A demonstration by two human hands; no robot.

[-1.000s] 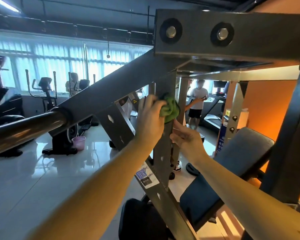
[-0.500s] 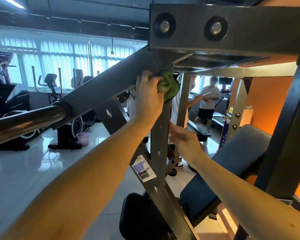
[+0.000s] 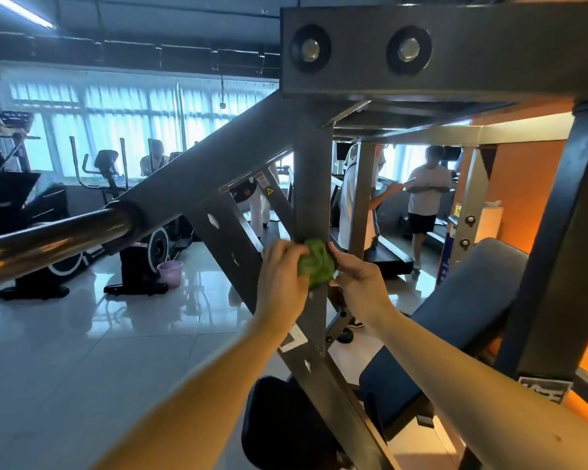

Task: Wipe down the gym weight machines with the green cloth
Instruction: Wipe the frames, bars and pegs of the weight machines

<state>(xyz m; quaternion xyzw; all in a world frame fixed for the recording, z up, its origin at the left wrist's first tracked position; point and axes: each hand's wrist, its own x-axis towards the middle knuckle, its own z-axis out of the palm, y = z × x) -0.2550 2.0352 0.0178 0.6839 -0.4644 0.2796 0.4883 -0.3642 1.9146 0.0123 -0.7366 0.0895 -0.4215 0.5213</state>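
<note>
A bunched green cloth (image 3: pixel 317 265) is pressed against the grey vertical post (image 3: pixel 312 184) of the weight machine, about halfway down it. My left hand (image 3: pixel 282 276) grips the cloth from the left side. My right hand (image 3: pixel 358 283) pinches the cloth's right edge with its fingertips. Both forearms reach in from the bottom of the view. The machine's top beam (image 3: pixel 489 45) with two bolts runs overhead.
A chrome bar (image 3: pixel 55 239) juts out at the left. A dark padded seat (image 3: pixel 469 307) sits to the right, against an orange wall (image 3: pixel 526 184). A pink bucket (image 3: pixel 170 272) stands on the glossy floor. People (image 3: pixel 426 195) stand by treadmills behind the frame.
My left hand slid the cloth down the vertical post from near the top joint to mid-height. My right hand came up and took hold of the cloth's right edge.
</note>
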